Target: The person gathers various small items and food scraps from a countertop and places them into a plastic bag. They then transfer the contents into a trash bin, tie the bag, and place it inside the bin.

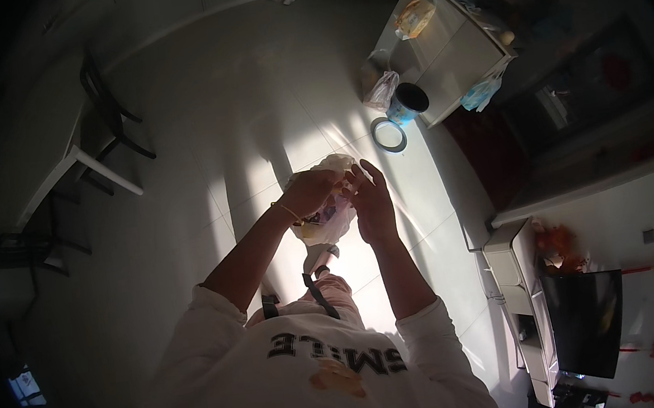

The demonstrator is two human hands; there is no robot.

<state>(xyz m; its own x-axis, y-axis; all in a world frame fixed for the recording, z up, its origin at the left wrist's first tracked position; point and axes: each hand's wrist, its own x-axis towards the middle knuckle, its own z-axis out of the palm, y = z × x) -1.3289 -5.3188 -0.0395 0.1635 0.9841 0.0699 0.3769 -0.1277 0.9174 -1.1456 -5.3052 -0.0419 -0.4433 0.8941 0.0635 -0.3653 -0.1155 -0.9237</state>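
A thin whitish plastic bag (330, 230) hangs in front of me above the tiled floor, with purple and yellow items showing through it. At its upper left edge is my left hand (315, 192), fingers bent and gathered on the bag's top; a thin bracelet circles that wrist. My right hand (372, 199) is at the bag's upper right edge, its thumb side towards the plastic and some fingers raised apart. Whether its fingertips pinch the plastic is hard to see.
Beyond stand a blue bin with a black rim (411, 98), a ring-shaped lid (389, 136) on the floor, a tied plastic bag (382, 92) and a cabinet (459, 41). A table (44, 189) with dark chairs (104, 105) is at left, a television (587, 320) at right.
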